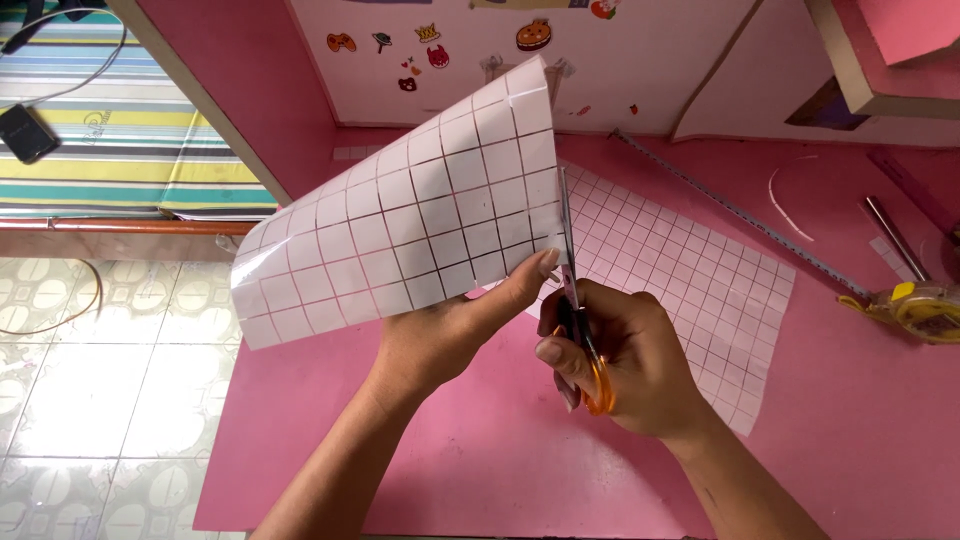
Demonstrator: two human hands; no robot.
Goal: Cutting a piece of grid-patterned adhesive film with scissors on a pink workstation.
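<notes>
1. Over the pink counter (420, 470), which fills most of the view, both hands work at mid-frame; tiled floor (90, 390) lies to the left, with a striped mattress (110, 150) beyond it.
2. Gridded sheet (400, 215): translucent, marked in squares, large. Its left part is lifted and curled up off the counter; its right part lies flat on the counter (690, 290), reaching toward the right edge of the work area.
3. Left hand (440, 335): closed in a pinch on the lower edge of the raised part, thumb on the near face, holding it up and tilted.
4. Right hand (625, 360): wrapped around the orange handles of the scissors (578, 300), fingers curled shut through the loops.
5. Scissors: blades point up and away, running along the line where the raised part meets the flat part. How far the blades are apart I cannot tell.
6. Measuring tape strip (740, 210): stretched diagonally across the counter behind the sheet, ending at a yellow tape case (925, 310) at far right.
7. Thin metal rod (895, 238): just above the tape case, well apart from the hands.
8. Small stickers (430, 45): on the back wall, above the sheet.
</notes>
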